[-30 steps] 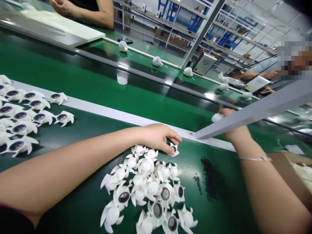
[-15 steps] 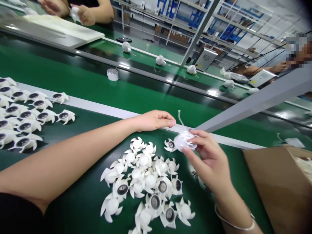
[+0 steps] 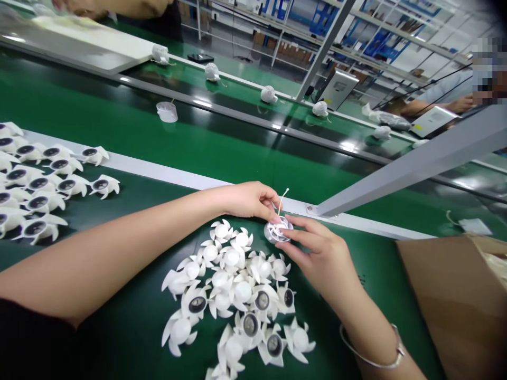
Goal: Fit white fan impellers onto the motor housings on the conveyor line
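Note:
A round white fan housing (image 3: 272,232) with open spokes and a thin pale cable (image 3: 283,200) is between my hands, just above the green work surface. My right hand (image 3: 322,248) grips its right side between thumb and fingers. From the upper left, my left hand (image 3: 253,200) has its thumb and bent fingers closed on the housing's rim by the cable's base. The left fingertips are partly hidden. Below lies a loose pile of white fan impellers (image 3: 233,257), some face down, some showing dark round hubs.
More impellers (image 3: 39,183) stand in rows at left. A conveyor belt (image 3: 237,150) runs behind, carrying a white housing (image 3: 167,112). A grey post (image 3: 396,163) slants up at right, near a cardboard box (image 3: 439,279). A co-worker's arm (image 3: 134,7) is at top left.
My right hand has brought the housing left and turned it, and my left hand has closed on it. The impeller beside it no longer shows. The belt's housing has shifted left.

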